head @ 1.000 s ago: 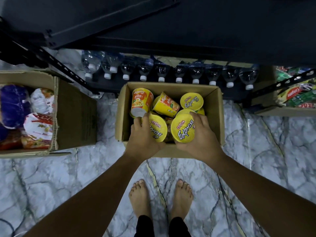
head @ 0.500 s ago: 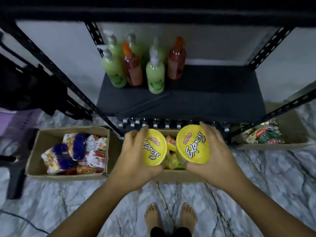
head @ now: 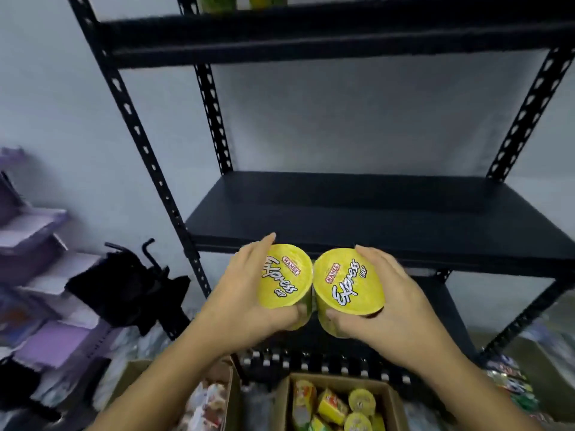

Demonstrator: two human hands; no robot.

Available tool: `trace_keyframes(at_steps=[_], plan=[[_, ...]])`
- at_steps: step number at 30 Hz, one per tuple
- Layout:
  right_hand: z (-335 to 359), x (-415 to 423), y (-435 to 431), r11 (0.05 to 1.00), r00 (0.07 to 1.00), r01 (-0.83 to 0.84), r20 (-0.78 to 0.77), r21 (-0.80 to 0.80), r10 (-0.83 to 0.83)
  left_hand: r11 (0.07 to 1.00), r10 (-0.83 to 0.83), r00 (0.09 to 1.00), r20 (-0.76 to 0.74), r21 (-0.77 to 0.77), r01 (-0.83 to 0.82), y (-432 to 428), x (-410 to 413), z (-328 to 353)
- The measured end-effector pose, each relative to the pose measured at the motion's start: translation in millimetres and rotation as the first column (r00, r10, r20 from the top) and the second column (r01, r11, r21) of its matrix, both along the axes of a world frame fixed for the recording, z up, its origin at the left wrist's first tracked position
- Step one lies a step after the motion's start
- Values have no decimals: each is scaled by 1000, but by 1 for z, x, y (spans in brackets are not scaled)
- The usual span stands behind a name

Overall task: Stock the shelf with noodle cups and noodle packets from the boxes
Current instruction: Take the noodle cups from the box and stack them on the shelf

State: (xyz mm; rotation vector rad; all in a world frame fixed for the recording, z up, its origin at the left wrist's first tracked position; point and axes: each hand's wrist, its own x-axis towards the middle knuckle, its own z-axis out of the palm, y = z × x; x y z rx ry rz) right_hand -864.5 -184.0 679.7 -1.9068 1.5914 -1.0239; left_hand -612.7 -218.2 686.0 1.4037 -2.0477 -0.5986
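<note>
Two noodle cups, the left cup (head: 285, 280) and the right cup (head: 349, 284), are being pinched in the left hand (head: 245, 301) and right hand (head: 389, 306). Their rims are touching near the empty shelf (head: 373, 213); a knock could be loosening either grip.

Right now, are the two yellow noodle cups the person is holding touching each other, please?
Touching. In the head view, the lid rim of the left cup meets the lid rim of the right cup with no gap visible between them, just in front of the bare shelf.

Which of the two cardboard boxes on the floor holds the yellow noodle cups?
The right-hand box, below the right hand: yellow cups show inside it. The left-hand box holds pale crinkly packets instead.
</note>
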Motion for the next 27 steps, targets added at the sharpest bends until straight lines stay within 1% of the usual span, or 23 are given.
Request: trace_keyframes(at_steps=[6,9,11,18,22,27], plan=[[105,10,-23,985,999,-35,-7,-169,35,972,59,995,-84,-222,-76,-17,12,106],[162,6,-32,968,998,-59,-34,-243,53,948,61,982,-180,-296,-113,-21,11,157],[196,3,-38,962,998,-66,-37,-264,58,935,57,972,-228,-329,-132,-25,8,188],[285,-5,-71,946,992,-89,61,-312,113,893,38,919,-393,-399,-208,-40,-4,280],[329,2,-95,936,982,-92,126,-340,142,897,14,875,-484,-381,-225,-58,1,319],[372,20,-137,935,953,-83,246,-344,175,884,13,849,-528,-390,-256,-97,14,368]])
